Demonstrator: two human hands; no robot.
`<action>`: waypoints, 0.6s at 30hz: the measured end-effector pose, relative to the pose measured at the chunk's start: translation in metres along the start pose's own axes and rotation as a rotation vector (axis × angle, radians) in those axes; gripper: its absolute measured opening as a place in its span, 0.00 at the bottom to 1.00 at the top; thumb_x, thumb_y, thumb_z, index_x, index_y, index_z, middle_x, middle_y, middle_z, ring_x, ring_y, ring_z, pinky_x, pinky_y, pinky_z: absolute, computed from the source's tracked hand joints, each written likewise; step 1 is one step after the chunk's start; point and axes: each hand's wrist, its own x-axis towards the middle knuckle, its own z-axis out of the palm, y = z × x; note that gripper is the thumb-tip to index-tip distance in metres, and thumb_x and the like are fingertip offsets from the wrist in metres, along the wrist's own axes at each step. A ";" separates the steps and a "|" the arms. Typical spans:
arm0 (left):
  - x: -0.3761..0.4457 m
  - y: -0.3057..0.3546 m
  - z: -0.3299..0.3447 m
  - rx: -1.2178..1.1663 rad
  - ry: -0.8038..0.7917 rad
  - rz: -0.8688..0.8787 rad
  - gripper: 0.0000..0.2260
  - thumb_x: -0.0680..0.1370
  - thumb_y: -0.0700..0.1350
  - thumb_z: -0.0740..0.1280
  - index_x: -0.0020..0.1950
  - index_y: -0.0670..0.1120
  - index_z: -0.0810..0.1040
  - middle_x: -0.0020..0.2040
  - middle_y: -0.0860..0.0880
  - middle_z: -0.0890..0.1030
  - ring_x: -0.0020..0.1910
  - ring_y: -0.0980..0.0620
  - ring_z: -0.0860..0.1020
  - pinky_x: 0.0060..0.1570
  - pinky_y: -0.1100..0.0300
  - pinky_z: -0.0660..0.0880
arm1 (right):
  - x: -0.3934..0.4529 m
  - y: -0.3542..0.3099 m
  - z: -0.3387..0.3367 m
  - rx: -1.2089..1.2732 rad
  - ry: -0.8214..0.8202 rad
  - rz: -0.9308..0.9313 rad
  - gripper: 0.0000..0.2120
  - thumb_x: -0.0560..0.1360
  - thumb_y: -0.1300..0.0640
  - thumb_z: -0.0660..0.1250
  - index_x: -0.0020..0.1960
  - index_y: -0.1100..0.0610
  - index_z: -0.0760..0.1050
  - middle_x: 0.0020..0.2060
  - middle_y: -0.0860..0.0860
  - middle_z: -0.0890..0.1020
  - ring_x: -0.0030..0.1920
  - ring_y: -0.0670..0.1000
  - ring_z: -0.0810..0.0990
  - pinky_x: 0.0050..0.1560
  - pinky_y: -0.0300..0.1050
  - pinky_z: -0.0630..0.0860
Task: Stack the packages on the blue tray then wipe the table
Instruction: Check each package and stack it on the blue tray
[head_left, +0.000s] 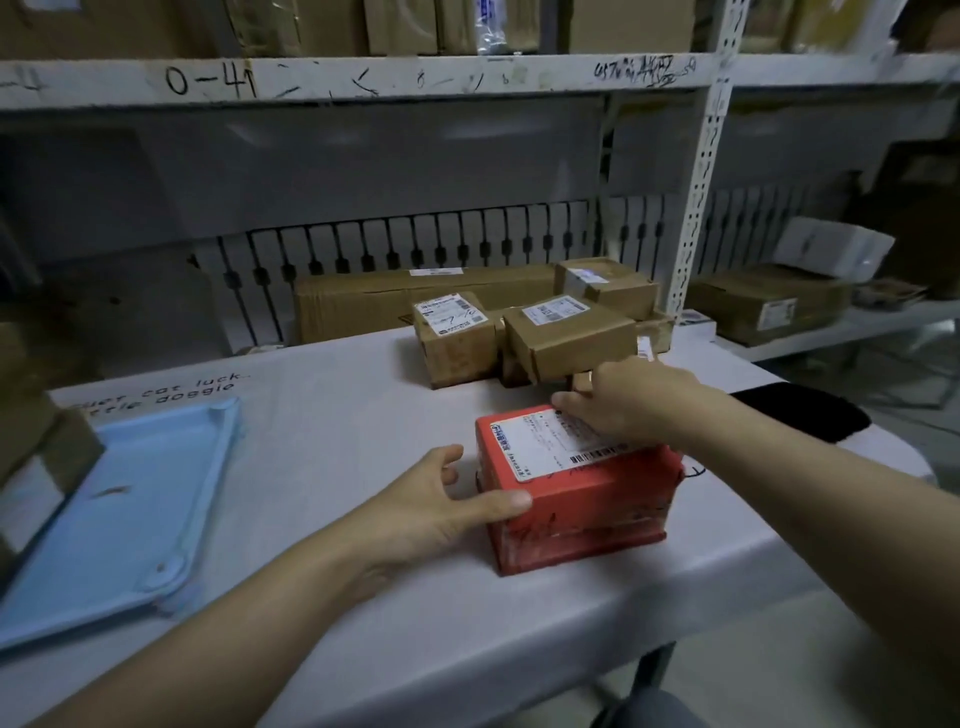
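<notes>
A red box (587, 504) with a white shipping label stands on the white table (337, 415) in front of me. My left hand (441, 504) holds its left side, thumb on the top edge. My right hand (623, 400) lies over the far top edge, fingers curled onto the label. The blue tray (119, 499) sits bare at the table's left. Behind the red box stand two small brown cardboard packages, one on the left (454, 338) and one on the right (571, 335).
A long cardboard carton (395, 301) and a smaller box (608, 283) sit at the table's back. A black cloth (800, 410) lies at the right edge. White shelving (696, 197) with more cartons rises behind. A brown box edge (36, 441) overlaps the tray's left.
</notes>
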 end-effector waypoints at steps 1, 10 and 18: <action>0.000 -0.001 0.000 -0.002 -0.013 -0.001 0.56 0.56 0.64 0.78 0.79 0.51 0.58 0.74 0.51 0.68 0.68 0.54 0.70 0.62 0.61 0.68 | 0.000 -0.003 0.002 0.036 -0.020 -0.013 0.31 0.76 0.30 0.53 0.58 0.55 0.78 0.55 0.55 0.80 0.55 0.58 0.78 0.56 0.54 0.76; -0.010 -0.014 -0.037 -0.213 0.153 -0.078 0.15 0.76 0.55 0.69 0.58 0.48 0.81 0.54 0.50 0.86 0.53 0.52 0.84 0.59 0.55 0.77 | 0.000 -0.047 0.004 0.472 0.000 -0.167 0.32 0.74 0.40 0.70 0.69 0.56 0.66 0.62 0.54 0.77 0.59 0.55 0.76 0.56 0.50 0.75; -0.037 -0.030 -0.068 -0.147 0.284 -0.163 0.16 0.77 0.58 0.67 0.49 0.45 0.82 0.46 0.47 0.87 0.51 0.48 0.84 0.58 0.52 0.78 | 0.011 -0.099 0.014 1.115 -0.135 -0.323 0.28 0.73 0.63 0.72 0.71 0.53 0.70 0.62 0.52 0.78 0.54 0.51 0.82 0.54 0.46 0.81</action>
